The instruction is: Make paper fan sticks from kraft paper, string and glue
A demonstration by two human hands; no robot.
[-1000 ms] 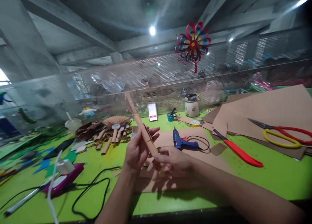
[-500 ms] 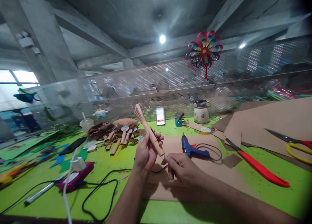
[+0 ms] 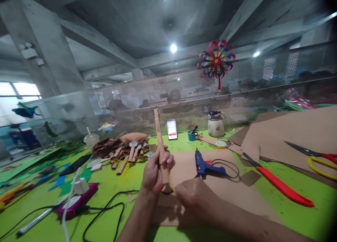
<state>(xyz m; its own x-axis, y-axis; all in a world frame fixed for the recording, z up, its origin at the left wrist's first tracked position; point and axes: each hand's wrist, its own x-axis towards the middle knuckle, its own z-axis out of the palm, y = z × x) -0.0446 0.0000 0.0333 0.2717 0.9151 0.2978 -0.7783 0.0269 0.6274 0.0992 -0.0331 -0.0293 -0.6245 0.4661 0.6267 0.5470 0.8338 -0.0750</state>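
Left hand [image 3: 153,172] encircles an already rolled paper tube [image 3: 164,175] while curled right hand [image 3: 196,193] holds its yellow cord [image 3: 171,185], top unspread, unlike the pleated fan [image 3: 135,138] beyond.

The brown paper piece [image 3: 159,134] stands nearly upright above the counter [image 3: 142,219], its top leaning slightly left, gripped around its lower half by the left hand [image 3: 157,169]. It is long and slender, narrow above, with a wider tube-like lower end. A thin yellow string [image 3: 171,184] runs beside that end to the right hand [image 3: 194,195].
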